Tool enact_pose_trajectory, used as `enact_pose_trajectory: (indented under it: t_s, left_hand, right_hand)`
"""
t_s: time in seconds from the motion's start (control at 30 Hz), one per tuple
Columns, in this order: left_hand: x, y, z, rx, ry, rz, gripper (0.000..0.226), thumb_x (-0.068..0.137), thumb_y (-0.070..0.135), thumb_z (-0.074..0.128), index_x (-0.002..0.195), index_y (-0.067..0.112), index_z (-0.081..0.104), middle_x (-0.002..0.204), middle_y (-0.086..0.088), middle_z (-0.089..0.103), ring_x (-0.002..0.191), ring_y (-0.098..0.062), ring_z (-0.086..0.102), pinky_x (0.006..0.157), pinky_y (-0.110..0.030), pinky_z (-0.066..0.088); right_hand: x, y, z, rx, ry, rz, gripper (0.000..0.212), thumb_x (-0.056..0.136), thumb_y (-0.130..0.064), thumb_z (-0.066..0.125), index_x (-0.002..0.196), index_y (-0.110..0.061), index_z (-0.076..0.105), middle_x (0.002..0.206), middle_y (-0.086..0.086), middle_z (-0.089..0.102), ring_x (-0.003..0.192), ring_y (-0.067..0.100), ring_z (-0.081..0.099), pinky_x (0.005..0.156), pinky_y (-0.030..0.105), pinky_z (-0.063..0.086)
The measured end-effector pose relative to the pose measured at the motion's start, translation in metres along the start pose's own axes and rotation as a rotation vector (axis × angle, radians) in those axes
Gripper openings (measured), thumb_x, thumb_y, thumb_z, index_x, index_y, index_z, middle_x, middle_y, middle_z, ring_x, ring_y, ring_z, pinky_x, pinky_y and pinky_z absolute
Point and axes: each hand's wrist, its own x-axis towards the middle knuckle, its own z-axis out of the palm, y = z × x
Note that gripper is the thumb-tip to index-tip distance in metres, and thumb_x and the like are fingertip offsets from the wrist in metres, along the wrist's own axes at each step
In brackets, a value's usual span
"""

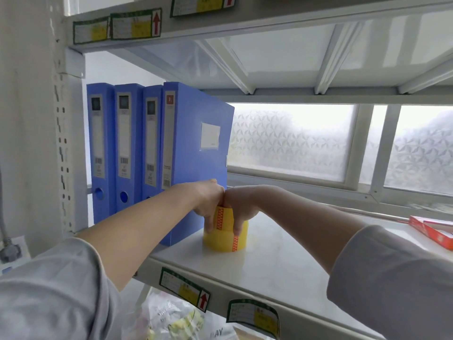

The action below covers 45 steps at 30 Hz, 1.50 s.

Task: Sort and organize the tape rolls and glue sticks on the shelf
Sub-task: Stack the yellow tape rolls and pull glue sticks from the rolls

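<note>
Both hands meet over a stack of two yellow tape rolls (225, 231) standing on the white shelf (282, 261). The left hand (210, 200) comes in from the left, its fingers curled down over the left side of the upper roll, fingertips reaching about to the seam between the two rolls. The right hand (241, 204) comes in from the right and grips the same upper roll on its right side, fingers curled down its wall. The knuckles of the two hands touch each other above the stack, so the top of the upper roll is hidden (whether any finger reaches into its core cannot be told). Each roll bears a strip of red and orange pattern down its side; the lower roll sits flat on the shelf and juts out a little wider below the fingers.

Just left of the left hand, and behind its wrist, stand four blue file boxes (191, 148) upright in a row, the nearest one just beside the tape stack. Well to the right of the right hand, at the edge of view, lies a red and white box (431, 229) on the same shelf. Behind both hands is a frosted window (291, 141). Below the forearms, the shelf's front edge carries green-bordered labels (183, 288), and under it shows a clear plastic bag (171, 317).
</note>
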Motion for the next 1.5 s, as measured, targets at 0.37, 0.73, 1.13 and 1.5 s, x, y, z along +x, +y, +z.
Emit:
enact_pose_trajectory:
  t_s: [0.37,0.73,1.13,1.5]
  left_hand:
    - [-0.026,0.013,-0.048,0.004,0.002,0.013,0.066,0.073,0.033,0.079,0.132,0.022,0.053,0.136,-0.001,0.048,0.121,-0.019,0.047,0.090,-0.028,0.043]
    - [-0.019,0.141,-0.091,-0.070,-0.056,0.170,0.054,0.069,0.032,0.082,0.119,0.020,0.065,0.117,0.002,0.066,0.104,-0.015,0.060,0.092,-0.026,0.047]
    - [0.050,0.322,-0.091,-0.276,0.061,0.514,0.044,0.080,0.026,0.073,0.121,0.016,0.062,0.118,-0.001,0.066,0.106,-0.016,0.061,0.081,-0.019,0.042]
    - [0.101,0.402,-0.046,-0.287,0.040,0.619,0.052,0.074,0.022,0.078,0.123,0.019,0.061,0.124,0.003,0.058,0.112,-0.016,0.055,0.094,-0.025,0.046]
  right_hand:
    - [-0.052,0.031,-0.042,0.065,-0.018,0.204,0.058,0.068,-0.031,0.082,0.122,-0.020,0.062,0.124,-0.003,0.062,0.113,0.019,0.058,0.100,0.034,0.046]
    - [-0.207,0.106,-0.041,0.198,-0.154,0.533,0.049,0.074,-0.022,0.080,0.120,-0.014,0.065,0.110,0.001,0.068,0.097,0.013,0.064,0.092,0.032,0.052]
    - [-0.400,0.221,0.028,0.376,-0.063,0.969,0.039,0.076,-0.014,0.078,0.113,-0.006,0.067,0.081,-0.003,0.068,0.082,0.012,0.065,0.066,0.022,0.053]
    - [-0.441,0.251,0.098,0.411,-0.250,0.998,0.041,0.073,-0.028,0.080,0.110,-0.013,0.070,0.090,-0.006,0.067,0.072,0.002,0.060,0.066,0.017,0.050]
